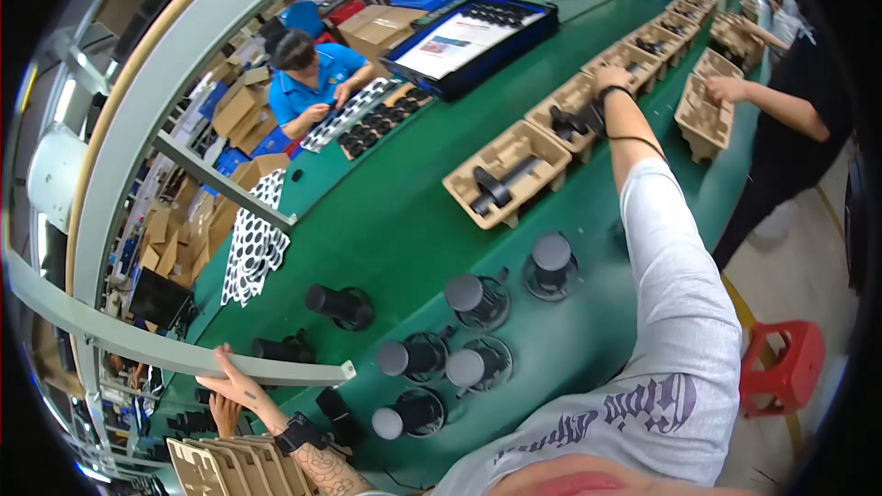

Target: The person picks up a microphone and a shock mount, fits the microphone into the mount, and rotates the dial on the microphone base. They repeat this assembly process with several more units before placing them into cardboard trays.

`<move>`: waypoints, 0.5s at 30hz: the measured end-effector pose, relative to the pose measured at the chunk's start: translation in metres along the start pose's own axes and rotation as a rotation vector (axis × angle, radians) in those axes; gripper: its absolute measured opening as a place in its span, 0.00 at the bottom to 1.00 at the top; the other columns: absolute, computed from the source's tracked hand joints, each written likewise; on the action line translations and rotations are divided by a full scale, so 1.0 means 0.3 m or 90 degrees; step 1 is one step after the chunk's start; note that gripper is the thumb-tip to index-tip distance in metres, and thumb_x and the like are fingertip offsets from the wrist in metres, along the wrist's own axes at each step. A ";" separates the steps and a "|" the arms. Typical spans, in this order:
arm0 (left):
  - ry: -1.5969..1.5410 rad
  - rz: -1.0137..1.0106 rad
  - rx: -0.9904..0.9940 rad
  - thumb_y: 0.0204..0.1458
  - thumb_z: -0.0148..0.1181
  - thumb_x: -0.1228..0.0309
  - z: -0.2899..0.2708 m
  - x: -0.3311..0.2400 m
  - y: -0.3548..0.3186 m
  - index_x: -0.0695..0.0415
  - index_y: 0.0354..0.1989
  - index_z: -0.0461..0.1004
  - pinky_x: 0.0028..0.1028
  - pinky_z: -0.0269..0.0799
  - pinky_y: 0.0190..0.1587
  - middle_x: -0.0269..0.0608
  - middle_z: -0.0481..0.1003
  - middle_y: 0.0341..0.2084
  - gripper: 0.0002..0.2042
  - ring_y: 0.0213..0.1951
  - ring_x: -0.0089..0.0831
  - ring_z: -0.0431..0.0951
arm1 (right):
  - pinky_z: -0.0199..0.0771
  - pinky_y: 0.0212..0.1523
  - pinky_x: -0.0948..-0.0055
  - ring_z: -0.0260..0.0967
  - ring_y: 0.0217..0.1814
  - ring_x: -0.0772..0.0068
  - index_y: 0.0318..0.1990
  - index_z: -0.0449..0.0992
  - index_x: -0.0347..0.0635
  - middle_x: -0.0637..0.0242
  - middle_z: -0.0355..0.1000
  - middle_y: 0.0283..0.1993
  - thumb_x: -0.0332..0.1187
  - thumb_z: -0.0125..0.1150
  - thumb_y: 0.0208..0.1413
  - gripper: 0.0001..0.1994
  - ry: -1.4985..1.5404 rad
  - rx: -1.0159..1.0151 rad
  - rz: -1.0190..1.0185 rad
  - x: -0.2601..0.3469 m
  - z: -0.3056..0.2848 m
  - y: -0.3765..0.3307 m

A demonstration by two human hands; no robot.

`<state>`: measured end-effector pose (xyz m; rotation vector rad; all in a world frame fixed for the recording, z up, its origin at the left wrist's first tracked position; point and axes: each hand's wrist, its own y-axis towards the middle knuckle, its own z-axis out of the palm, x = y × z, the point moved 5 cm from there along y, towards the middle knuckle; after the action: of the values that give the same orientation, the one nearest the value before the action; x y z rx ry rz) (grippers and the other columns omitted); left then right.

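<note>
Right hand [608,81]: stretched far across the green belt [404,230], over a moulded pulp tray [571,103]; it seems closed on a black cylindrical part [577,121] lying in that tray, though the fingers are hidden behind the wrist, so the grip itself cannot be told.
Left hand [231,382]: fingers laid flat over the grey rail [184,355] at the near edge, holding nothing else.
Black part: judged rigid plastic or metal, smooth, fairly light — best taken around the barrel, not the flared end.
Pulp tray: stiff but light moulded fibre; likely to slide or tip if tugged, so lift the part straight up.
Next tray [507,173]: just beside, one black part seated in it.
Near stock: grey-capped black cylinders [478,298] standing upright on the belt.
Stacked trays [230,467]: by the left wrist.
Others: a person in blue [312,78] across the belt; another's hand [726,88] on a tray at right.
</note>
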<state>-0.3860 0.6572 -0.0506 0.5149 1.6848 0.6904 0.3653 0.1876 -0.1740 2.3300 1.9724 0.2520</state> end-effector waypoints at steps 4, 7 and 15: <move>0.048 0.002 -0.056 0.60 0.54 0.63 -0.046 0.051 -0.002 0.65 0.48 0.58 0.28 0.70 0.41 0.48 0.72 0.35 0.19 0.36 0.31 0.74 | 0.74 0.48 0.50 0.71 0.56 0.57 0.44 0.79 0.42 0.55 0.73 0.53 0.34 0.53 0.55 0.12 0.007 -0.008 -0.104 0.017 0.045 -0.043; 0.046 0.034 -0.080 0.60 0.53 0.64 -0.046 0.056 -0.007 0.65 0.49 0.58 0.29 0.70 0.40 0.47 0.71 0.34 0.18 0.34 0.30 0.74 | 0.76 0.46 0.57 0.75 0.46 0.53 0.41 0.79 0.37 0.52 0.77 0.43 0.34 0.59 0.52 0.13 0.066 0.005 -0.153 -0.037 0.023 -0.008; 0.028 0.049 -0.126 0.59 0.56 0.64 0.001 -0.027 -0.016 0.67 0.52 0.57 0.32 0.72 0.40 0.51 0.68 0.38 0.22 0.35 0.34 0.74 | 0.73 0.47 0.56 0.73 0.45 0.50 0.35 0.76 0.35 0.49 0.76 0.40 0.36 0.66 0.43 0.14 -0.005 -0.022 -0.369 -0.001 0.035 0.058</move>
<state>-0.3837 0.6486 -0.0482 0.4287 1.6225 0.9206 0.3841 0.1848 -0.1814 1.6317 2.4936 0.2253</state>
